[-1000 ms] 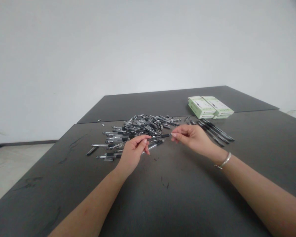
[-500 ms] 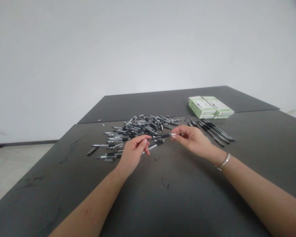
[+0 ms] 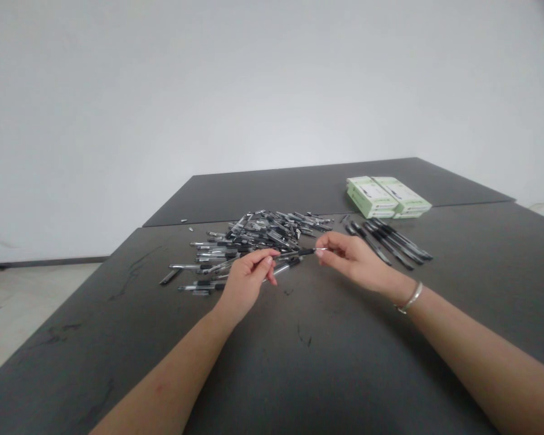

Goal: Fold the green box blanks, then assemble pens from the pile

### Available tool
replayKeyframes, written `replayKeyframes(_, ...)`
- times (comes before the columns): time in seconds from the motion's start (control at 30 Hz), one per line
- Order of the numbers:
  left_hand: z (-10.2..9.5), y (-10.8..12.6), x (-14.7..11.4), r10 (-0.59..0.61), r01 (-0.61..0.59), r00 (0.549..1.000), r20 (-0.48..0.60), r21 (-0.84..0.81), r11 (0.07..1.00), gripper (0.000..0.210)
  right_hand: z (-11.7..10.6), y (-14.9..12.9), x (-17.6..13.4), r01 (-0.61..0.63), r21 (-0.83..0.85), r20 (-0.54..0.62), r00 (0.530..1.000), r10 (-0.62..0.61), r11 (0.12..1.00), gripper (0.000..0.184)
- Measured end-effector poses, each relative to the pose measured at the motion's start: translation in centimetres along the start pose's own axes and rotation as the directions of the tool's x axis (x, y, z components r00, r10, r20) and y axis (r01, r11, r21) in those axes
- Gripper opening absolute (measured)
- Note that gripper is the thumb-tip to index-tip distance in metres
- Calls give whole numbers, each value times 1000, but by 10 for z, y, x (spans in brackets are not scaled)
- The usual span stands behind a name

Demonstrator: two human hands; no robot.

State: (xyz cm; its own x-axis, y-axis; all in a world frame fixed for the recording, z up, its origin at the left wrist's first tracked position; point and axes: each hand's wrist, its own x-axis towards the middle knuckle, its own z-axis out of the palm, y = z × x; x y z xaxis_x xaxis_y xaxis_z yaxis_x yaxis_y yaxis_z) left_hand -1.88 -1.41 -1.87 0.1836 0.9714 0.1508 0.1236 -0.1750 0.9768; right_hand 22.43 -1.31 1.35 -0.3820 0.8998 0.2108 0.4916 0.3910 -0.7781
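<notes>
A pen (image 3: 304,252) with a clear barrel and a black grip is held level between my two hands, in front of the pile. My left hand (image 3: 247,277) pinches its barrel end between thumb and fingers. At the other end, the thumb and fingertips of my right hand (image 3: 348,258) are closed round the pen's pale tip. What exactly sits between those fingertips is too small to make out. Just behind both hands lies a loose heap of similar pens (image 3: 267,232), pointing many ways.
To the right, several pens (image 3: 392,241) lie side by side, roughly parallel. Behind them stand stacked green-and-white boxes (image 3: 385,196). Small pale bits (image 3: 184,221) lie left of the heap. The dark table (image 3: 344,362) has a seam across it, and a white wall (image 3: 272,90) rises behind.
My right hand and the pen tip have shifted very slightly, the tip sitting a little lower. Both hands keep their hold, and the heap and boxes look the same.
</notes>
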Motion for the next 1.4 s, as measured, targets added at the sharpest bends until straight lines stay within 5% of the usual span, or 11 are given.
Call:
replayKeyframes(0.27,1,10,-2,21,-19,1000,-18,86,996,22,0,0,1,30,-98,17,999,-28,995,25)
replayKeyframes(0.6,0,11,-2,87,-77,995,-49,187,979,21,4,3,3,-47,-16,38,998,48,999,27)
replayKeyframes(0.83,0,8,-1,2,-2,1000,-2,89,996,26,5,5,3,-24,16,-16,1000,25,1000,25)
replayKeyframes(1.23,1,16,-2,50,-42,998,-41,174,984,20,14,9,3,-119,182,45,993,113,976,28)
replayKeyframes(1.4,0,9,0,28,-24,997,-67,49,999,21,10,10,5,-109,213,3,994,111,971,34)
